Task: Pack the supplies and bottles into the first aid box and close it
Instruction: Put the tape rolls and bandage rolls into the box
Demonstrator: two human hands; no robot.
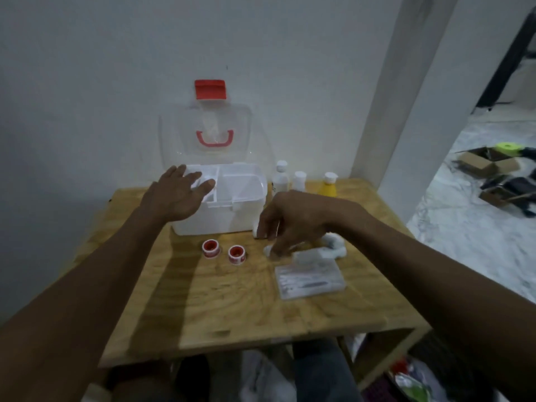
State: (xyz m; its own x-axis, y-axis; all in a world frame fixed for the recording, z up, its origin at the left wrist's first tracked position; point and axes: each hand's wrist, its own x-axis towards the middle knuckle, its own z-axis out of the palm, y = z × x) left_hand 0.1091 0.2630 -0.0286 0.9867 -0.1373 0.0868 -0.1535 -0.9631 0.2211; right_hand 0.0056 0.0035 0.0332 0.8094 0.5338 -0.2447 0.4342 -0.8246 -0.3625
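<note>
The white first aid box [220,219] stands at the back of the wooden table [232,309], its clear lid [177,132] with a red latch raised against the wall. My left hand [177,192] hovers open over the box's left tray compartment. My right hand [290,221] reaches down, fingers pinching at a small white wad [268,250] on the table. Two red-and-white tape rolls [211,248] [237,254] lie in front of the box. A clear flat case [310,278] and white cotton [336,245] lie to the right. Two white bottles [280,178] [299,181] and a yellow bottle [328,185] stand right of the box.
A white wall rises directly behind the table, and a white pillar [406,111] stands at the right. Cardboard boxes [490,163] lie on the marble floor beyond. Bags and clutter sit under the table's front edge.
</note>
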